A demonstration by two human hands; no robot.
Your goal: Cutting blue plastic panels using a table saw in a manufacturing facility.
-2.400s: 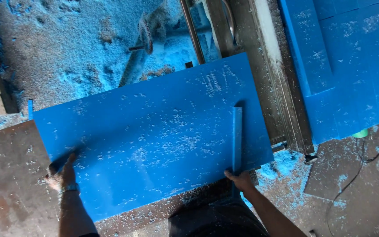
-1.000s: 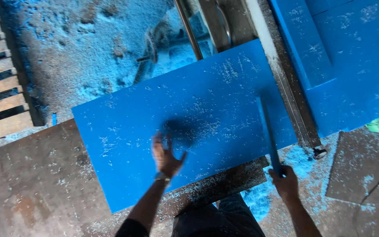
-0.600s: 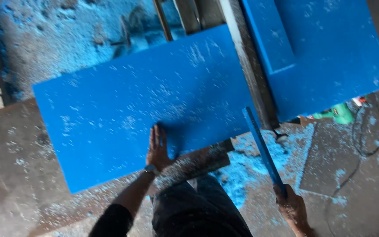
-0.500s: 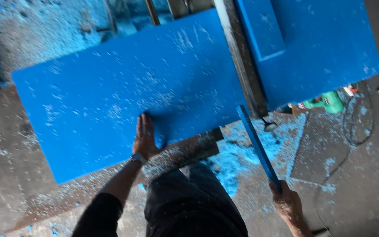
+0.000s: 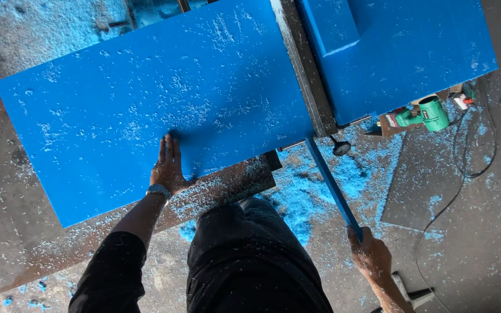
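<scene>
A large blue foam board (image 5: pixel 146 98) lies flat on a brown worktable (image 5: pixel 7 232), dusted with pale shavings. My left hand (image 5: pixel 168 168) rests palm down on the board's near edge, fingers together and stretched out, a watch on the wrist. My right hand (image 5: pixel 369 252) is low at the right, closed around the near end of a long thin blue strip (image 5: pixel 331 185) that slants up toward the table's corner, held clear of the board.
A dark metal rail (image 5: pixel 305 69) runs along the board's right end. Beyond it lies another blue slab (image 5: pixel 413 52) with a smaller block on top. A green power tool (image 5: pixel 427 113) and a black cable (image 5: pixel 465 174) lie on the floor among blue sawdust (image 5: pixel 297 191).
My right hand has pulled the thin strip off the board's right edge and down to the right. My left hand moved from the board's left corner to its near middle edge.
</scene>
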